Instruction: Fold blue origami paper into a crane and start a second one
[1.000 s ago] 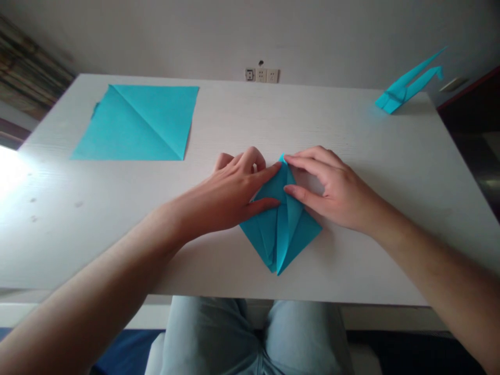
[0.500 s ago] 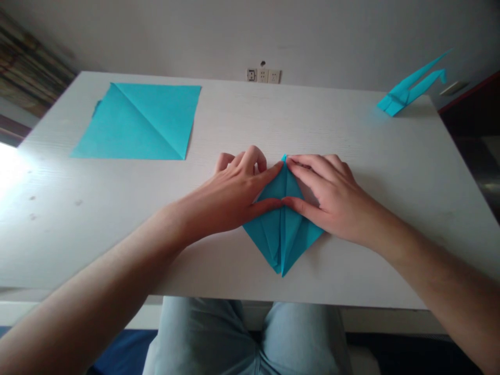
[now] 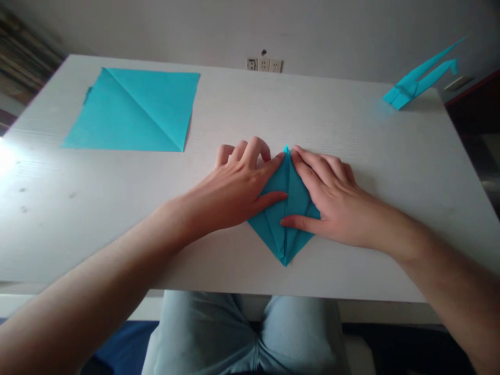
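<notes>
A turquoise sheet of origami paper, folded into a diamond with a centre crease, lies on the table in front of me. My left hand rests on its left side. The index fingertip touches near the top point, the thumb lies across the middle, and the other fingers are bent above the table. My right hand lies flat along the right edge, fingers stretched toward the top and thumb apart, pressing on the centre flap. Neither hand pinches the paper. Part of both side edges is hidden under the hands.
A flat turquoise sheet with a diagonal crease lies at the back left of the white table. At the back right stands a folded paper crane. Wall sockets sit behind the table's far edge.
The right flap now lies flatter, and the bottom tips have come together. My right thumb has slid down the centre, and my right fingers have moved out along the edge. The view has tilted slightly.
</notes>
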The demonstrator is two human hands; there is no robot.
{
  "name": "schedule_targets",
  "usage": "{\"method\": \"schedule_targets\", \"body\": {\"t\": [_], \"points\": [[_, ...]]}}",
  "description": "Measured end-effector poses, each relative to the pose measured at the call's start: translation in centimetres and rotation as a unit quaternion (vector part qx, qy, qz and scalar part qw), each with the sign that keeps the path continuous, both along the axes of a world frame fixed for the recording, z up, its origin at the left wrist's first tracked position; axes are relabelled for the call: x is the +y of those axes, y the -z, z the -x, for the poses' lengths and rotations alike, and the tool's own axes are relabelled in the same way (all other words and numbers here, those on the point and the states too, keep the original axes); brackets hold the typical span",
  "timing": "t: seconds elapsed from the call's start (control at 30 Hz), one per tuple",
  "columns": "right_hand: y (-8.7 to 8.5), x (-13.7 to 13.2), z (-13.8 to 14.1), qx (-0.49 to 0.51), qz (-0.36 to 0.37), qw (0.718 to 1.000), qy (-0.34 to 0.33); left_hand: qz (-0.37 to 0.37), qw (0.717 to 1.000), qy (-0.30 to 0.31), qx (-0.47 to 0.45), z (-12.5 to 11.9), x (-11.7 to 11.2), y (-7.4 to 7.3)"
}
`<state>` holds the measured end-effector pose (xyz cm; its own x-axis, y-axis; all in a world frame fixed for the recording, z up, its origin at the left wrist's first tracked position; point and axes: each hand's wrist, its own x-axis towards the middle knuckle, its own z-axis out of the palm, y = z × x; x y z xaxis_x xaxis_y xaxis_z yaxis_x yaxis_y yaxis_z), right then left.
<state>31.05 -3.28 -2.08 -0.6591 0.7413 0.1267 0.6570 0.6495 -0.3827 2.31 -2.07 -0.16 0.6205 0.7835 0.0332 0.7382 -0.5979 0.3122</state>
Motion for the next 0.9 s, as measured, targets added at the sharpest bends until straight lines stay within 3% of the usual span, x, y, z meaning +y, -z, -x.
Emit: {"method": "schedule_targets", "body": {"t": [0.23, 0.37, 0.67, 0.8, 0.9], "points": [[0.0, 1.3, -0.6, 0.027, 0.038, 0.999, 0.016, 0.000, 0.999, -0.017, -0.049, 0.4, 0.4, 0.4], [-0.8, 2.6, -1.2, 0.064, 0.047, 0.997, 0.015, 0.012, 0.997, -0.020, -0.072, 0.7, 1.3, 0.2], [-2.4, 4.9, -2.3, 0.074, -0.017, 0.996, -0.053, 0.074, 0.988, 0.010, -0.135, 0.5, 2.2, -0.2], [-3.1, 4.4, -1.5, 0.070, 0.029, 0.992, -0.097, 0.096, 0.984, 0.020, -0.150, -0.2, 1.9, -0.5], [-3.4, 3.9, -0.6, 0.049, 0.077, 0.991, -0.094, 0.101, 0.982, 0.035, -0.158, -0.5, 1.6, -1.5]]}}
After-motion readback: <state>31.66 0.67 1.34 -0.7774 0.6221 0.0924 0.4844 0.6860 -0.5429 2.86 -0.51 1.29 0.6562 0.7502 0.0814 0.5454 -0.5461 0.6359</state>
